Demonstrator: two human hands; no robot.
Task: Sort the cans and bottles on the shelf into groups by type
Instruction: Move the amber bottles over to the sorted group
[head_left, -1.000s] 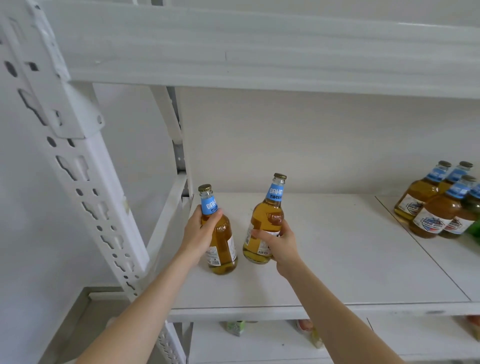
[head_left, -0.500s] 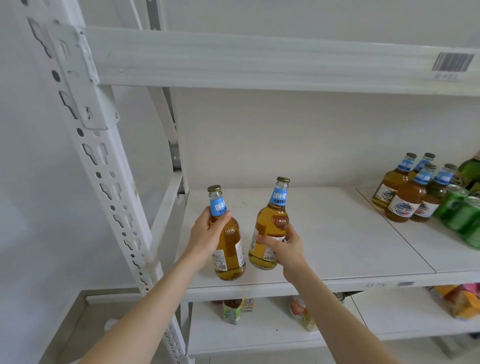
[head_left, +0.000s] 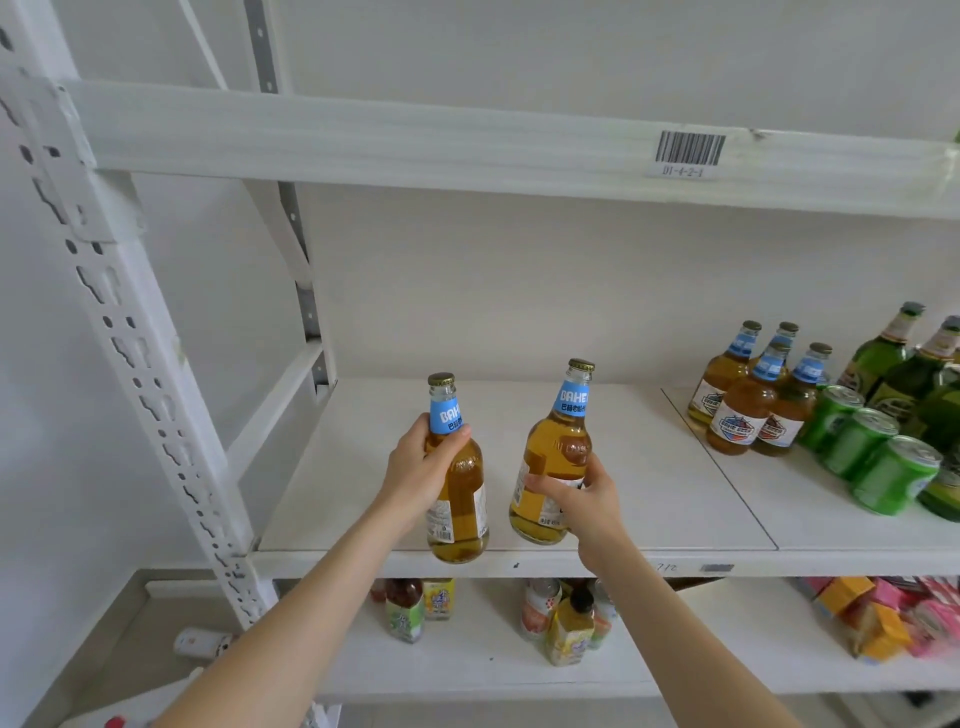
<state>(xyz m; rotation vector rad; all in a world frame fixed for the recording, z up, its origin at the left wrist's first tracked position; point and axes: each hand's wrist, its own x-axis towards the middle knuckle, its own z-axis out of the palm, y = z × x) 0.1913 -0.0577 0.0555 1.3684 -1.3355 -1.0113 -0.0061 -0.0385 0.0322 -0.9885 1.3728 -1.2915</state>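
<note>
We've got our left hand (head_left: 423, 467) wrapped round the left bottle (head_left: 462, 512) and our right hand (head_left: 584, 501) round the right bottle (head_left: 556, 457), both blue-labelled BAHE, near-left on the shelf (head_left: 665, 478).

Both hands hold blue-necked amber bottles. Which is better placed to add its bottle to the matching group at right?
Likely right. The right hand grips the right bottle, nearer the amber group, with bare shelf between; the left hand and left bottle would have to pass it.

Left hand (head_left: 421, 467) drew left bottle (head_left: 462, 499) forward over the shelf (head_left: 649, 467) front edge. Right hand (head_left: 587, 499) brought right bottle (head_left: 558, 452) up near that edge.
</note>
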